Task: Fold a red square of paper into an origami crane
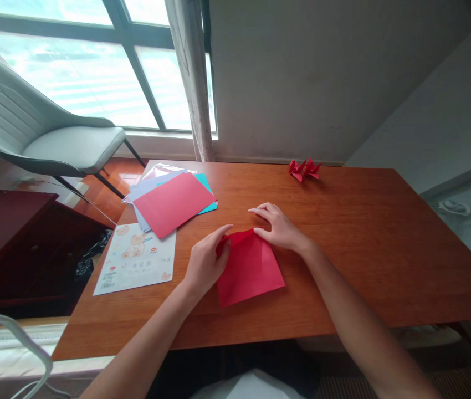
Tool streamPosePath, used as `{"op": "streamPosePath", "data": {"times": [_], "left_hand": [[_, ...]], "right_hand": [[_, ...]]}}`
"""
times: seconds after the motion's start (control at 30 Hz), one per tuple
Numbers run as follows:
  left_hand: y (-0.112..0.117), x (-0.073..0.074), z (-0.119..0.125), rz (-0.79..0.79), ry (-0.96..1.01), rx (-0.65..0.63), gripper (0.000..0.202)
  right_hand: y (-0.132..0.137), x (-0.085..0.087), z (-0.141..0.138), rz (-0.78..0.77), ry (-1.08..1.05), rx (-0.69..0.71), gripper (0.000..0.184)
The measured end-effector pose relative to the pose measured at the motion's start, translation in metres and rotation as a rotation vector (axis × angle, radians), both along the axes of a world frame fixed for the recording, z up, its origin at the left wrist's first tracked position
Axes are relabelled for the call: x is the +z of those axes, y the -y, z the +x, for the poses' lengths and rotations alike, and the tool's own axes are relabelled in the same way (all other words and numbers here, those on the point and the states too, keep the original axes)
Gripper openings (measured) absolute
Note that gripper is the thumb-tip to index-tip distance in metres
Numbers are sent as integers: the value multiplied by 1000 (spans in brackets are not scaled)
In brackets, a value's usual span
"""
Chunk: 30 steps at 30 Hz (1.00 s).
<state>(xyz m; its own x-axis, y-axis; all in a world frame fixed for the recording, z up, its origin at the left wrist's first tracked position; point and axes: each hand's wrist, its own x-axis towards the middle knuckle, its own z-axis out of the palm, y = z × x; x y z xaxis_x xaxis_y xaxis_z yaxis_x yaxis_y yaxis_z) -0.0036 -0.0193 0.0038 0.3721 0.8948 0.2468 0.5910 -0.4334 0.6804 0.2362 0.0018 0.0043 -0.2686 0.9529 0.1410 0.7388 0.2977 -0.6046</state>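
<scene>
A square sheet of red paper (pixel 249 271) lies on the table in front of me, its upper edge slightly raised. At its upper left corner is my left hand (pixel 207 257), closed around the edge with the thumb over the paper. My right hand (pixel 279 226) touches the upper right edge with its thumb; its other fingers stretch out beyond the paper, apart from the thumb. Two folded red paper figures (pixel 304 169) stand close together near the table's far edge. To the left, a stack of coloured paper has a red sheet (pixel 175 204) on top.
A white printed sheet with a bear drawing (pixel 136 260) lies at the left of the wooden table (pixel 368 238). Beyond the table's left side are a grey-white chair (pixel 73 147) and a dark red cabinet (pixel 11 244). A window and curtain (pixel 192 72) are behind.
</scene>
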Motion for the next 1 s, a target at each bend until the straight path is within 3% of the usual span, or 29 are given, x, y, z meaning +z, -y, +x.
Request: {"op": "streamPosePath", "data": {"times": [0.17, 0.3, 0.43, 0.53, 0.7, 1.0], "left_hand": [[-7, -1, -1, -84, 55, 128, 44], [-10, -5, 3, 29, -23, 158, 54], [-6, -4, 6, 288, -269, 81, 54], [-1, -3, 7, 373, -394, 25, 41], [-1, -4, 7, 338, -486, -181, 31], [-3, -2, 7, 323, -492, -193, 37]], "right_hand": [[11, 6, -4, -13, -34, 74, 6], [25, 7, -7, -85, -20, 15, 9], [34, 5, -7, -143, 65, -132, 12], [37, 4, -8, -155, 152, -240, 15], [41, 2, -8, -168, 230, -341, 22], [50, -4, -4, -137, 69, -330, 13]]}}
